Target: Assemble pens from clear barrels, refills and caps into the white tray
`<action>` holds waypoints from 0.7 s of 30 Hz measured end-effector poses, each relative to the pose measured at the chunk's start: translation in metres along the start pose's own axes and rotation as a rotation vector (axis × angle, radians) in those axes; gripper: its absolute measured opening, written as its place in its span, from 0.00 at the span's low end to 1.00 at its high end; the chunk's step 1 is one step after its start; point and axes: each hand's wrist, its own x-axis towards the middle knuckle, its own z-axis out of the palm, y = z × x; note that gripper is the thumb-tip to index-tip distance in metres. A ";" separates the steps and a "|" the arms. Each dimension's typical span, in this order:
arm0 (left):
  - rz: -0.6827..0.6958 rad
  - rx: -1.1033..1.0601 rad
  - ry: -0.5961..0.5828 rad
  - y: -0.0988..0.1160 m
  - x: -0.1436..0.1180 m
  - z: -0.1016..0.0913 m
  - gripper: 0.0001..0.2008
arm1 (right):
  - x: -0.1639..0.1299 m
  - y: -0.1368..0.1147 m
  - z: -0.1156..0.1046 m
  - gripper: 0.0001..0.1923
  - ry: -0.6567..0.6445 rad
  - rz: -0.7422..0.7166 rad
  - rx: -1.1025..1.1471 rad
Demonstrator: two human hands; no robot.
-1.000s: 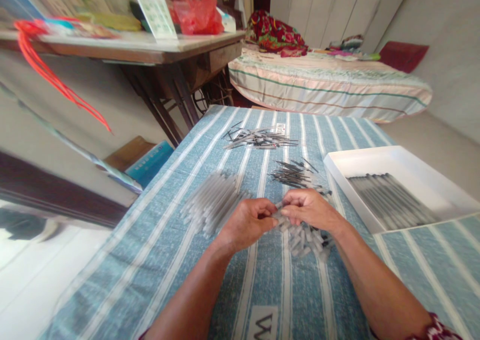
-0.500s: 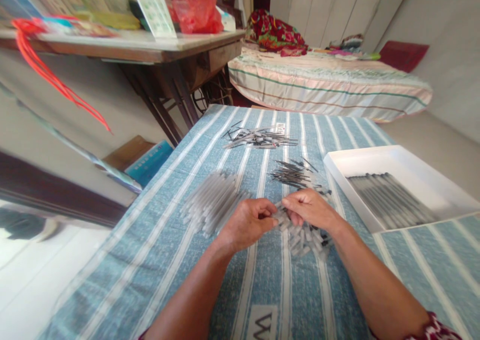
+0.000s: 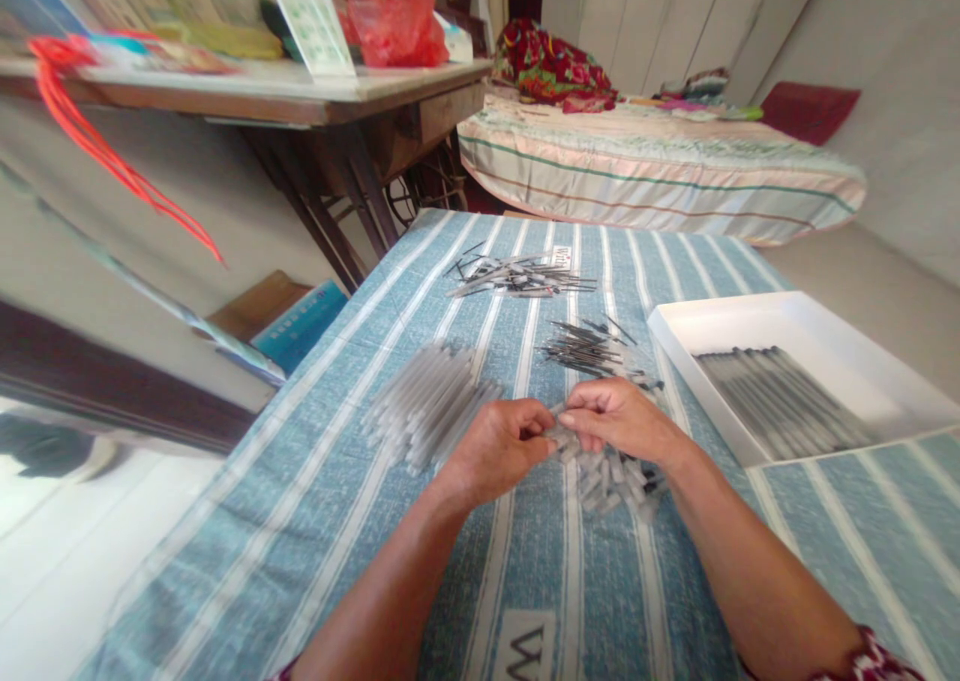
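My left hand [image 3: 501, 451] is closed in a pinch over the middle of the cloth. Facing it, my right hand [image 3: 619, 418] pinches too, its fingertips almost meeting the left ones. A small grey pen part [image 3: 556, 419] shows between the fingertips; most of it is hidden by the fingers. Close behind and below the right hand lies a heap of short grey translucent pen caps [image 3: 611, 483]. To the left of my left hand is a stack of long grey pen barrels [image 3: 424, 406]. Thin black refills [image 3: 581, 348] lie just beyond the right hand.
A white box [image 3: 709, 406] at the right holds a row of dark pens [image 3: 780, 401]. Farther back lies a loose pile of mixed pen parts [image 3: 521, 276]. Everything rests on a blue striped cloth [image 3: 360, 581]. A wooden desk [image 3: 300, 106] and a bed [image 3: 660, 166] stand beyond.
The right hand's fingers have drawn in slightly, with the thumb now closer to the left fingertips. My left hand and the piles look the same.
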 end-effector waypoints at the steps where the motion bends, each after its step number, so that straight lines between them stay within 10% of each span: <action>1: 0.007 0.015 0.006 0.000 0.000 0.001 0.03 | 0.000 0.000 0.001 0.15 0.002 0.005 -0.001; 21: 0.095 0.367 0.016 0.006 0.000 -0.003 0.10 | -0.001 0.002 -0.005 0.16 0.099 0.010 -0.033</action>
